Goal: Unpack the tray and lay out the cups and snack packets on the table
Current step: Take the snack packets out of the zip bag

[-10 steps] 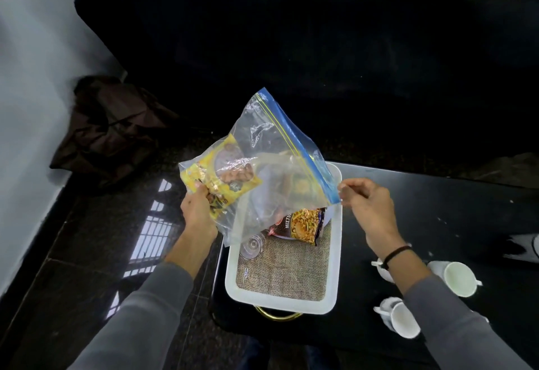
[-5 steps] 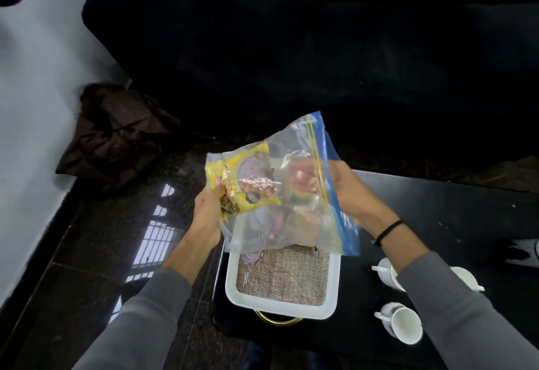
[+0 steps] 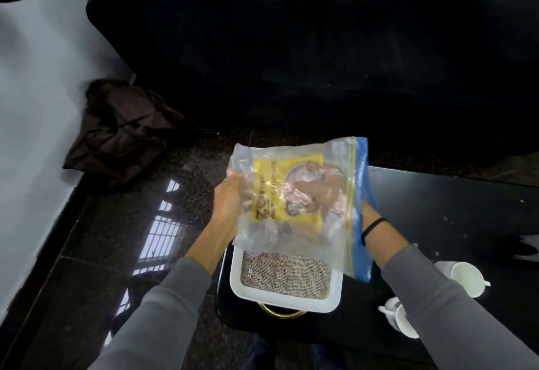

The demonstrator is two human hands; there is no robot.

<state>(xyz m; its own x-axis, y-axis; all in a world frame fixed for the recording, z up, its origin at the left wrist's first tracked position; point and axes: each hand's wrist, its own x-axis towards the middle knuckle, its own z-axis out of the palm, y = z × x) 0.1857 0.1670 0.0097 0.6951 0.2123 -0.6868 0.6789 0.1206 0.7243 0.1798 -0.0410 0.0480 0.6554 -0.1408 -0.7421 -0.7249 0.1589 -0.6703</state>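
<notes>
I hold a clear zip bag (image 3: 294,241) with a blue seal strip up above the white tray (image 3: 284,301). My left hand (image 3: 229,205) grips the bag's left side from outside. My right hand (image 3: 335,194) is inside the bag through its open right edge and grips the yellow snack packet (image 3: 269,194), seen through the plastic. The tray is lined with burlap and sits at the left end of the black table (image 3: 452,209). Two white cups (image 3: 466,278) (image 3: 404,321) lie on the table beside my right sleeve. Whatever lies at the tray's far end is hidden behind the bag.
A gold handle (image 3: 280,315) juts from the tray's near edge. A brown bag (image 3: 116,133) is slumped on the dark floor by the white wall at the left. A dark sofa fills the background beyond the table.
My right hand left the bag's blue edge and went inside the bag to the yellow packet. The bag turned flatter towards me and now covers the tray's far end.
</notes>
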